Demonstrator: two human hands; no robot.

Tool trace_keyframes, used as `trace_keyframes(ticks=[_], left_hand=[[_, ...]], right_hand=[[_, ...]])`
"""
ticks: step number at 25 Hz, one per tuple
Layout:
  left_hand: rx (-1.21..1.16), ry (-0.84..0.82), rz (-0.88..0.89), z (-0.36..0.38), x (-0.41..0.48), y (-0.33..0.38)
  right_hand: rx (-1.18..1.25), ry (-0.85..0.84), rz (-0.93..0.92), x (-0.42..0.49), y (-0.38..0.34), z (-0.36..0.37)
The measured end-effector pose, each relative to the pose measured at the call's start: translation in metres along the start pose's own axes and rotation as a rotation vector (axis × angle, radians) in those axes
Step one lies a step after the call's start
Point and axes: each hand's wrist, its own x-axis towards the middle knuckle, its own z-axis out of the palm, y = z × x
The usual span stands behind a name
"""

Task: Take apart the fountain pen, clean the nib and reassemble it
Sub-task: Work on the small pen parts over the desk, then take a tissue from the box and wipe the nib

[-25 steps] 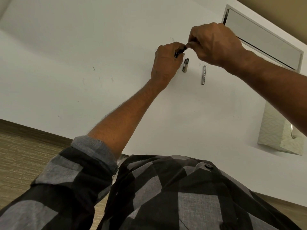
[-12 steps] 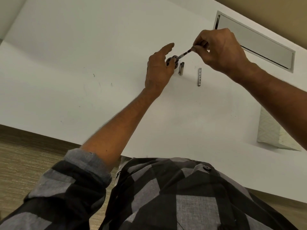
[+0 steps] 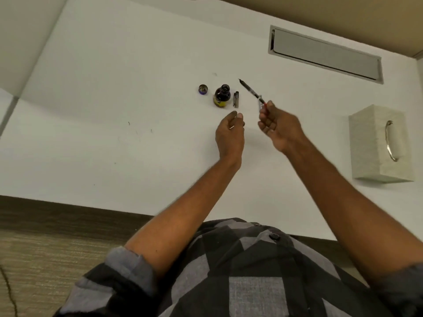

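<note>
My right hand (image 3: 278, 128) pinches the rear end of the fountain pen's nib section with its ink converter (image 3: 250, 90), held above the white table (image 3: 114, 110) with the nib pointing away to the far left. My left hand (image 3: 230, 132) hovers beside it with fingers loosely apart, gripping nothing that I can make out; a small silvery glint shows at its fingers. An open ink bottle (image 3: 222, 96) stands beyond my left hand, its round cap (image 3: 203, 89) to the left. A metal pen cap with a clip (image 3: 236, 99) lies right of the bottle. Another metal pen part (image 3: 260, 106) is mostly hidden behind my right fingertips.
A pale tissue box with a metal handle (image 3: 380, 143) sits at the right of the table. A grey cable slot cover (image 3: 325, 53) is set into the far right of the tabletop. The table's front edge runs just before my checked shirt.
My left hand let go of the ink bottle and drew back toward me. My right hand lifted the nib section away from the bottle and moved nearer. The view tilted, uncovering the bottle and its cap.
</note>
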Motion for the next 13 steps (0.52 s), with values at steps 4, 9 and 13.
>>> trace_keyframes(ticks=[4,9,13], left_hand=[[0.086,-0.098,0.115,0.002,-0.009,0.022],[0.124,-0.236,0.208,0.023,-0.029,0.026],[0.090,-0.315,0.189,0.052,-0.055,0.014]], right_hand=[[0.263,-0.066,0.117,-0.033,0.028,-0.014],[0.452,-0.080,0.161,-0.070,0.040,-0.031],[0.424,-0.134,0.105,-0.088,0.041,-0.071]])
